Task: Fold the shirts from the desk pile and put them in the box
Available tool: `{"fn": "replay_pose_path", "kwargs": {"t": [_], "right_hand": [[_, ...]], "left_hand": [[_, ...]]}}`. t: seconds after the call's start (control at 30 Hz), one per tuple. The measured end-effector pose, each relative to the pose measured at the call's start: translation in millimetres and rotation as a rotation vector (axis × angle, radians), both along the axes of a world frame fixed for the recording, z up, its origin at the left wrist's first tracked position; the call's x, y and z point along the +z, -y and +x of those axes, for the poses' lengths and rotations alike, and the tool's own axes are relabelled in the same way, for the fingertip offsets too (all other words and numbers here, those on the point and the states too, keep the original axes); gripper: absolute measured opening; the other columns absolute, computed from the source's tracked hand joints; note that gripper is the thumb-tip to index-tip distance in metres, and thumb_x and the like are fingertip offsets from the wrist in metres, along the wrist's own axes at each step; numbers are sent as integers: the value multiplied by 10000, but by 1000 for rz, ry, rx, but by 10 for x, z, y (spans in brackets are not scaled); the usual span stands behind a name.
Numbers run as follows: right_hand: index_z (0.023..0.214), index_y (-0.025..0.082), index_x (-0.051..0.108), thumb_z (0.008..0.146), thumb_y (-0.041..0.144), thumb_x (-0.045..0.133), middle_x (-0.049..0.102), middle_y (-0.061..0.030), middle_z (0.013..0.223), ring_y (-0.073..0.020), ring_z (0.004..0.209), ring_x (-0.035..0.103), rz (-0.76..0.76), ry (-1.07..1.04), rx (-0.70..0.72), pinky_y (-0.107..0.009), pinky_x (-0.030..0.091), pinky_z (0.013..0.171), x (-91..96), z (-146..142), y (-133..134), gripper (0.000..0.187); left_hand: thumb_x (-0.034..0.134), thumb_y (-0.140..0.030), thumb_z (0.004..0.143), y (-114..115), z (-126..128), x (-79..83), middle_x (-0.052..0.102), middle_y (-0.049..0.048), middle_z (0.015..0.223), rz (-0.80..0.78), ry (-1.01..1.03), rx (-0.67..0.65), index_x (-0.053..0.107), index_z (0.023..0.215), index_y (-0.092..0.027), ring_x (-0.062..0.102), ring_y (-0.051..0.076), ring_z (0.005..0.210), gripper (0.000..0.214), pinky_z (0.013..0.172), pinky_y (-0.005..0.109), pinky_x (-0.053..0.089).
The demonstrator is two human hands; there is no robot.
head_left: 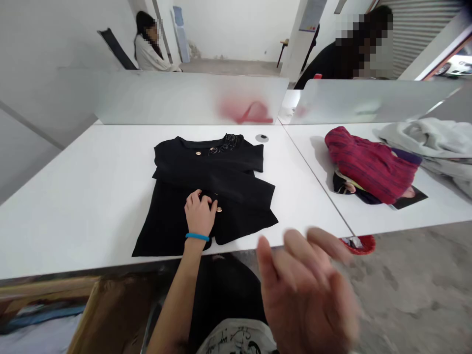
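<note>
A black garment (221, 172) with small gold buttons lies partly folded on the white table (92, 196), its sleeves laid across the front. My left hand (199, 212), with a blue band at the wrist, rests on the garment's middle, fingers bent and pressing the cloth near a button. My right hand (308, 290) hangs in the air close to the camera, off the table's front edge, blurred by motion, fingers spread and holding nothing.
On the neighbouring table to the right lie a red plaid garment (368, 164) and a grey garment (427, 140). Frosted dividers (184, 98) stand along the back edge. Two people sit beyond them. A cardboard box (110, 314) is at lower left, a red basket (359, 244) under the table edge.
</note>
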State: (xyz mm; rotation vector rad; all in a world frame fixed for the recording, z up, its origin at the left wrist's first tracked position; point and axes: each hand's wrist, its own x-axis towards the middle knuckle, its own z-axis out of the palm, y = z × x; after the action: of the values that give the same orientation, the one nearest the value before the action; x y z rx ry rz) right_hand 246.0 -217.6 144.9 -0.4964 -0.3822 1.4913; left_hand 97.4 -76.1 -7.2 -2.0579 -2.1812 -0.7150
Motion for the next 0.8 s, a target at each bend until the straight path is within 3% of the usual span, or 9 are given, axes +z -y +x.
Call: {"fn": "replay_pose_path", "kwargs": {"t": [0.17,0.43,0.63,0.8], "right_hand": [[883,267,577,775,166,673,596,64,786,-112,928,653,-30,-168,79,-380,451,1029,-19,-41,-341,177],[875,263,574,657,40,743,581,65,838,-37,735,605,-36,-157,201,-300,523,932,-105,18,-423,354],[865,287,609,694,153,770,550,62,788,-57,732,588,66,94,-58,-227,550,785,-213,345,-517,270],[930,271,688,647,216,799,501,64,705,-51,624,509,141,482,-338,-224,517,690,-484,815,-805,309]], "left_hand": [[490,-315,864,-20,-36,72,532,142,1222,-72,20,1,660,800,-157,469,312,1133,240,887,421,447],[444,-300,868,-32,-134,138,565,96,1197,-99,31,-16,667,758,-177,515,283,1021,278,818,409,461],[465,-304,856,66,-232,94,583,99,1130,-58,15,-64,627,685,-178,529,274,965,267,776,394,469],[438,-301,869,123,-330,136,593,92,1115,-88,43,-133,628,749,-182,529,267,944,255,798,394,469]]}}
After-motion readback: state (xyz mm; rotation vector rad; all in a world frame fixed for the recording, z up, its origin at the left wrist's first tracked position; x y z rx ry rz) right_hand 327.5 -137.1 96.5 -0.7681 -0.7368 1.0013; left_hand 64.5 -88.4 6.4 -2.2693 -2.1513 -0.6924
